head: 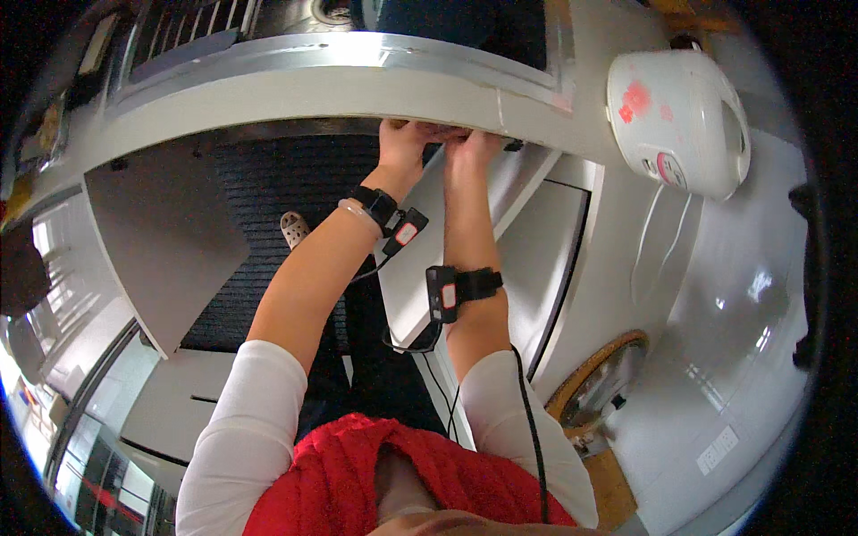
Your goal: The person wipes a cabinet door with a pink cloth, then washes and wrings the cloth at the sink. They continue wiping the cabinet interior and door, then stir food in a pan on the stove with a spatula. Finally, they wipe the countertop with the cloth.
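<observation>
Both arms reach forward to the underside of the countertop (pixel 295 97), in front of an open base cabinet. My left hand (pixel 401 144) is partly hidden beneath the counter's edge, its fingers around or against something dark that I cannot make out. Close beside it on the right, my right hand (pixel 474 146) also has its fingers tucked under the edge. One cabinet door (pixel 164 241) stands open at the left, another (pixel 422 268) at the right, below my forearms. Black straps with small devices sit on my left wrist and right forearm.
A white rice cooker (pixel 677 124) with pink marks stands on the counter at the right. Farther down lies a round pan with a glass lid (pixel 603 382). A metal-rimmed sink or hob (pixel 375 50) is set into the counter above. A dark ribbed mat (pixel 288 181) covers the floor.
</observation>
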A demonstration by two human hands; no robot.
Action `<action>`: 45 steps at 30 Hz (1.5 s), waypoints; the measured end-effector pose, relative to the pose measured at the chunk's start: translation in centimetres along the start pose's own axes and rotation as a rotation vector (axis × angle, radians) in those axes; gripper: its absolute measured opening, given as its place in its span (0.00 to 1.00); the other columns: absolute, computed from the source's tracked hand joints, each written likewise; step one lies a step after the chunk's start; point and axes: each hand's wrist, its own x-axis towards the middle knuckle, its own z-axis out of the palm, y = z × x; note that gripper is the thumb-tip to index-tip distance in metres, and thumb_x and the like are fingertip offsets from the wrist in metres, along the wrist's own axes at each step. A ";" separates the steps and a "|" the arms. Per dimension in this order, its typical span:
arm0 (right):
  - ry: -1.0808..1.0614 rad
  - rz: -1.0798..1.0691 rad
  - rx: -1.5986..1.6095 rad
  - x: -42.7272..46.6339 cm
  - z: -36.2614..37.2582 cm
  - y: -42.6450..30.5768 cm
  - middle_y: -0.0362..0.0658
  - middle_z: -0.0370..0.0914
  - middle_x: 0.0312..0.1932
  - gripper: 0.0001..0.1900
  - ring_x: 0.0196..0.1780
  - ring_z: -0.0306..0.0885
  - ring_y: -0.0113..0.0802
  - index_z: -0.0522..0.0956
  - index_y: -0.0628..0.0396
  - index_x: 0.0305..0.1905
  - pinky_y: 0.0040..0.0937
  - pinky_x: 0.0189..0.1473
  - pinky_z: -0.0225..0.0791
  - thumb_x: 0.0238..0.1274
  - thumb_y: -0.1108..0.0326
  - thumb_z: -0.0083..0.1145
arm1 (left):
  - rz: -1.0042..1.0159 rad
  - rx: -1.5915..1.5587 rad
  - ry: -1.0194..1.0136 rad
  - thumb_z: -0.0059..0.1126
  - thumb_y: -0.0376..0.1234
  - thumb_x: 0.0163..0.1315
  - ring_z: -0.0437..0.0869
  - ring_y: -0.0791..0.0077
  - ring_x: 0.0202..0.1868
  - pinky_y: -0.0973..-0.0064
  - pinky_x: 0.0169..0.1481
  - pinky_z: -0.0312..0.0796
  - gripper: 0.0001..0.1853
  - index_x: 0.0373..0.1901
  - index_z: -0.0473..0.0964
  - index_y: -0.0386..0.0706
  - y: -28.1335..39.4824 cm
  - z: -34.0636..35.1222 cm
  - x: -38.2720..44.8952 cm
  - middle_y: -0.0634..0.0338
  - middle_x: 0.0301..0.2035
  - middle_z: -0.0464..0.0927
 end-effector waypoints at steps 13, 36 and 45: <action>-0.074 0.338 -0.052 -13.3 13.0 13.1 0.41 0.75 0.42 0.18 0.41 0.77 0.38 0.68 0.52 0.56 0.40 0.42 0.76 0.70 0.56 0.55 | 0.381 -0.075 0.284 0.57 0.34 0.68 0.83 0.69 0.30 0.70 0.33 0.77 0.07 0.37 0.71 0.41 14.8 -14.2 1.0 0.59 0.30 0.79; -0.483 0.506 -0.397 -26.1 29.5 34.7 0.41 0.79 0.32 0.15 0.32 0.78 0.32 0.74 0.54 0.48 0.33 0.35 0.72 0.66 0.56 0.59 | 0.672 -0.100 0.508 0.63 0.30 0.63 0.77 0.74 0.26 0.73 0.26 0.72 0.10 0.30 0.70 0.38 37.7 -32.0 3.1 0.63 0.27 0.75; -0.735 0.943 -0.493 -28.1 33.6 36.1 0.39 0.80 0.38 0.18 0.35 0.76 0.29 0.77 0.54 0.46 0.29 0.37 0.70 0.61 0.52 0.63 | 0.657 -0.121 0.640 0.57 0.36 0.67 0.83 0.66 0.33 0.69 0.33 0.76 0.09 0.41 0.75 0.39 42.3 -33.7 3.5 0.58 0.35 0.80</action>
